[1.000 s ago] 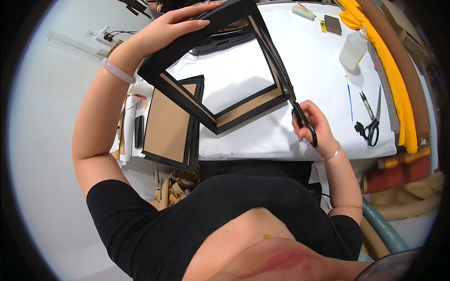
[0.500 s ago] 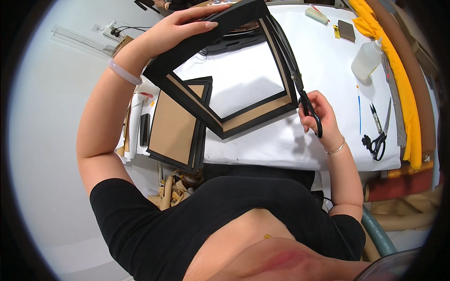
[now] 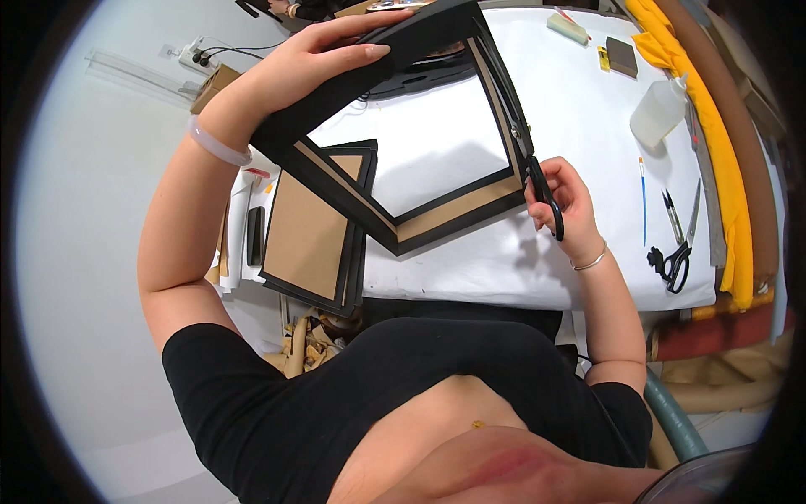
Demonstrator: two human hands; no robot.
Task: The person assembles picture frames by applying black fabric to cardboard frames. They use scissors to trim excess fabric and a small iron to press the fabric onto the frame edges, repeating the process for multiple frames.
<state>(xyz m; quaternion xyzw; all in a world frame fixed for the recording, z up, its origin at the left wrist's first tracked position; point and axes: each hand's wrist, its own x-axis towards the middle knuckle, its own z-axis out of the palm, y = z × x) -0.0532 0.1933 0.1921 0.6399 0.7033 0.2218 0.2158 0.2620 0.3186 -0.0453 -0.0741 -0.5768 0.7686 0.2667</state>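
Note:
My left hand [image 3: 336,55] grips the upper left side of a black box frame [image 3: 332,197], thumb on the near face and fingers over the edge. The frame is held tilted above the table, open through its middle, with tan board showing inside the black edging. In my right hand [image 3: 567,206] are black-handled scissors [image 3: 537,181], fingers through the loops. Their blades lie along the frame's right side; whether they touch or cut it I cannot tell. Tan panels with black edging [image 3: 306,239] lie stacked beneath the frame's left corner.
White covering lies over the table [image 3: 579,277]. On the right are a squeeze bottle [image 3: 657,113], a blue brush [image 3: 643,202], small snips [image 3: 672,217], another pair of scissors [image 3: 675,265] and yellow cloth [image 3: 730,185]. A dark block [image 3: 622,57] sits farther back.
The scissors and my right hand have shifted slightly left, and the blades now look closer together against the frame's right side. My left hand keeps its hold on the frame.

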